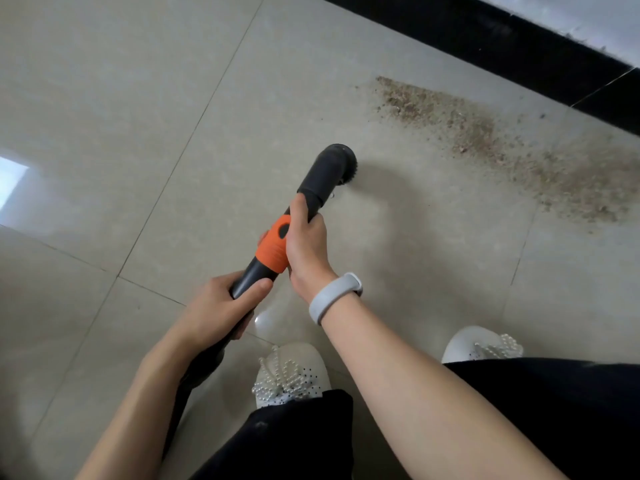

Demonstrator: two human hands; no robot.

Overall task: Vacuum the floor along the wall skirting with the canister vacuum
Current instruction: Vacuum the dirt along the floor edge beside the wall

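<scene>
Beside the black skirting (519, 39), debris (502, 147) remains unvacuumed — both hands, left hand (221, 306) and right hand (306, 244), grip the wand (273, 251); brush nozzle (334, 168) sits short of it.

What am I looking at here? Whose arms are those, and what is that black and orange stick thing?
The camera sits on a person's head and looks down, so the arms are theirs. The left hand and right hand both grip a vacuum wand, black with an orange part. Its round brush nozzle points at the tiled floor. A streak of brown dirt lies beside the black wall skirting, not yet reached by the nozzle. Below are their white shoes.
</scene>
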